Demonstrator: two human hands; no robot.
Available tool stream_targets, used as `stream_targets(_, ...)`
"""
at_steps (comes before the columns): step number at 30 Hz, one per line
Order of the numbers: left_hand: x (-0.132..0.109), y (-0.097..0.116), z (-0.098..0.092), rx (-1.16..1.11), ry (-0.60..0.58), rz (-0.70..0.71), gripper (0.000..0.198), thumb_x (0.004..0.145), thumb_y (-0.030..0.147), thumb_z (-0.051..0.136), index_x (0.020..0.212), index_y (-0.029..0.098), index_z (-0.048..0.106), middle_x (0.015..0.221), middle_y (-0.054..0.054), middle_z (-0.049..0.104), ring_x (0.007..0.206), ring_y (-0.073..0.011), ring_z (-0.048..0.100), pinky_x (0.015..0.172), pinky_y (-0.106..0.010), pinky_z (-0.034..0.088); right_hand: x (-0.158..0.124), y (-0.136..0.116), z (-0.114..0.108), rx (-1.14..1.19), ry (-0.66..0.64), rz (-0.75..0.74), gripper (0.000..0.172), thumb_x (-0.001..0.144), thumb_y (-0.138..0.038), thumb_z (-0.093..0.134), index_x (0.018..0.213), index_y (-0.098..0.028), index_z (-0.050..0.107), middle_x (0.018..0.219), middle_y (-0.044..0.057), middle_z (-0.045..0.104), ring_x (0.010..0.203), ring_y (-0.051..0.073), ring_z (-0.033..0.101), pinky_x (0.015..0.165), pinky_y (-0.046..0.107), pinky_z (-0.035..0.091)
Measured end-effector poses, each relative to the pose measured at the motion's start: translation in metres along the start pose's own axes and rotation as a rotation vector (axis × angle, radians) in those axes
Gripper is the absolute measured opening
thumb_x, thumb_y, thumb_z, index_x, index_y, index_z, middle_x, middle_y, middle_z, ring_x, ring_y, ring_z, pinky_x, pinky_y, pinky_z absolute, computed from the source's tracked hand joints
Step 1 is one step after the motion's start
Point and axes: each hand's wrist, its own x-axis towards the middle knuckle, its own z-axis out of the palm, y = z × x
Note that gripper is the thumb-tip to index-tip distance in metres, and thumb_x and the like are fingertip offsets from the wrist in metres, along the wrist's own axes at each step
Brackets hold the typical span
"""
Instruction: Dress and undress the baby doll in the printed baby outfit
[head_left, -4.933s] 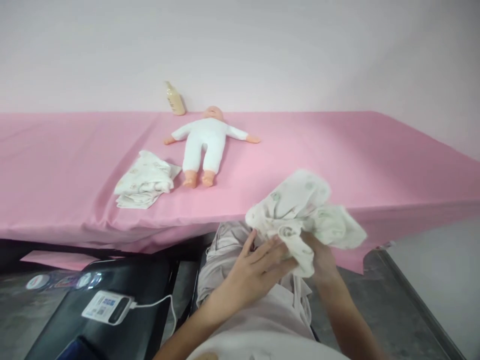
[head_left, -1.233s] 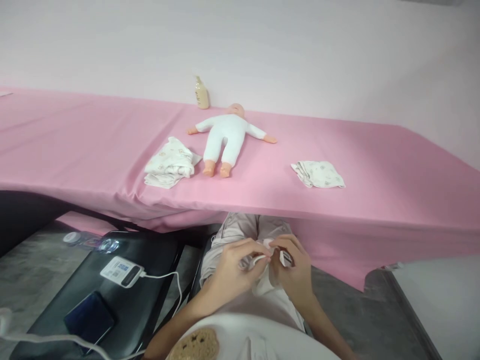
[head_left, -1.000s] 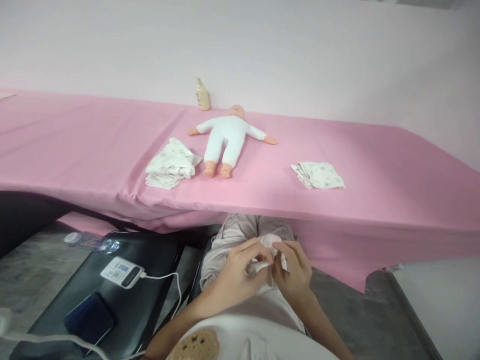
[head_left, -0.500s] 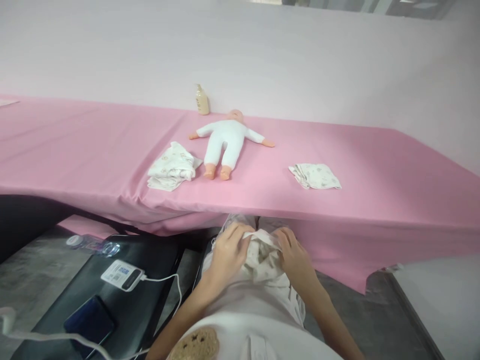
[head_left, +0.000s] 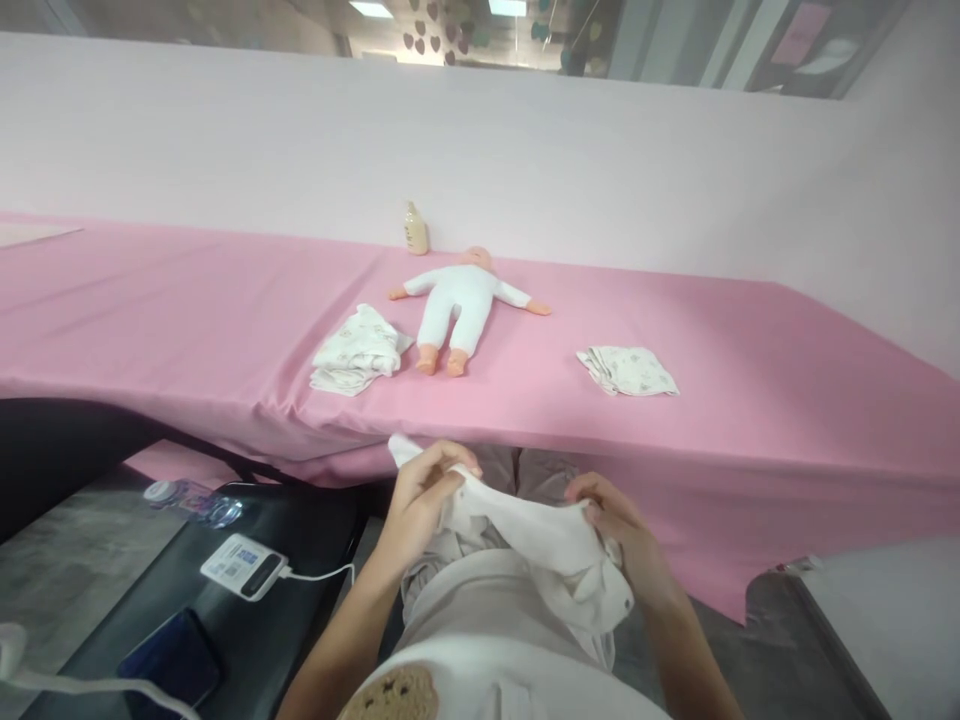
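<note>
White garment [head_left: 536,520] spread between the left hand [head_left: 424,490] and the right hand [head_left: 619,525], in front of the pink-draped tabletop [head_left: 517,405].
The garment lies over the seated person's lap [head_left: 544,475]; the left hand pinches its upper edge between thumb and fingers, one end projecting beyond the grip, while the right hand, fingers curled, grips the opposite side, below which the fabric hangs in folds. Beyond, on the tabletop, a doll [head_left: 469,300] lies between two folded printed cloths [head_left: 360,350], well apart from the hands.
</note>
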Motion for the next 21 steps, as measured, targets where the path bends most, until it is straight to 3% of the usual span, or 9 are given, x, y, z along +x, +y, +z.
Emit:
stream_targets(2, -0.003, 0.000, 0.002, -0.008, -0.058, -0.033, 0.013, 0.082, 0.019, 0.050, 0.081, 0.015, 0.063, 0.078, -0.002, 0.068, 0.070, -0.0137, 0.061, 0.063, -0.022, 0.046, 0.001, 0.006, 0.008, -0.360, 0.082, -0.228, 0.015, 0.089, -0.030, 0.051, 0.098, -0.019, 0.057, 0.082, 0.002, 0.063, 0.064, 0.011, 0.058, 0.051, 0.020, 0.043)
stream_targets(4, -0.005, -0.002, 0.001, 0.124, -0.036, 0.034, 0.017, 0.086, 0.020, 0.048, 0.082, 0.015, 0.064, 0.082, -0.003, 0.068, 0.074, -0.0137, 0.061, 0.069, -0.023, 0.046, 0.002, 0.017, 0.013, -0.727, 0.198, -0.496, 0.015, 0.088, -0.020, 0.051, 0.101, -0.018, 0.057, 0.077, 0.001, 0.062, 0.062, 0.010, 0.057, 0.050, 0.019, 0.041)
stream_targets(7, -0.003, -0.005, -0.006, 0.332, -0.025, 0.152, 0.021, 0.089, 0.020, 0.046, 0.087, 0.016, 0.067, 0.091, -0.004, 0.069, 0.081, -0.0148, 0.062, 0.076, -0.024, 0.047, 0.004, 0.034, 0.013, -0.953, 0.267, -0.703, 0.022, 0.090, -0.010, 0.041, 0.106, -0.016, 0.055, 0.075, 0.002, 0.062, 0.062, 0.009, 0.059, 0.049, 0.019, 0.040)
stream_targets(11, 0.001, -0.008, -0.017, 0.455, -0.037, 0.169, 0.021, 0.090, 0.021, 0.046, 0.090, 0.017, 0.067, 0.094, -0.005, 0.070, 0.084, -0.0151, 0.064, 0.076, -0.023, 0.047, 0.002, 0.039, 0.002, -0.948, 0.295, -0.624, 0.010, 0.094, -0.015, 0.044, 0.100, -0.015, 0.052, 0.081, 0.003, 0.064, 0.071, 0.008, 0.062, 0.053, 0.017, 0.043)
stream_targets(14, 0.001, -0.007, -0.020, 0.474, -0.021, 0.175, 0.019, 0.090, 0.020, 0.048, 0.090, 0.017, 0.066, 0.097, -0.004, 0.070, 0.086, -0.0143, 0.064, 0.076, -0.021, 0.046, 0.001, 0.039, -0.003, -1.124, 0.286, -0.642, 0.016, 0.090, -0.004, 0.045, 0.096, -0.016, 0.054, 0.090, 0.004, 0.066, 0.080, 0.009, 0.064, 0.056, 0.018, 0.043)
stream_targets(17, 0.000, -0.006, -0.020, 0.477, -0.026, 0.198, 0.019, 0.090, 0.018, 0.048, 0.089, 0.018, 0.067, 0.097, -0.004, 0.070, 0.087, -0.0128, 0.064, 0.078, -0.020, 0.046, 0.004, 0.044, -0.006, -1.252, 0.256, -0.637, 0.020, 0.085, 0.000, 0.050, 0.095, -0.014, 0.060, 0.099, 0.008, 0.065, 0.095, 0.016, 0.063, 0.070, 0.022, 0.049)
stream_targets(21, 0.000, -0.010, -0.023, 0.525, 0.015, 0.196, 0.017, 0.089, 0.018, 0.050, 0.089, 0.018, 0.068, 0.092, -0.002, 0.071, 0.084, -0.0118, 0.065, 0.074, -0.018, 0.047, 0.005, 0.055, -0.014, -1.251, 0.210, -0.503, 0.022, 0.085, -0.003, 0.049, 0.092, -0.014, 0.066, 0.089, 0.008, 0.065, 0.086, 0.020, 0.063, 0.076, 0.033, 0.054)
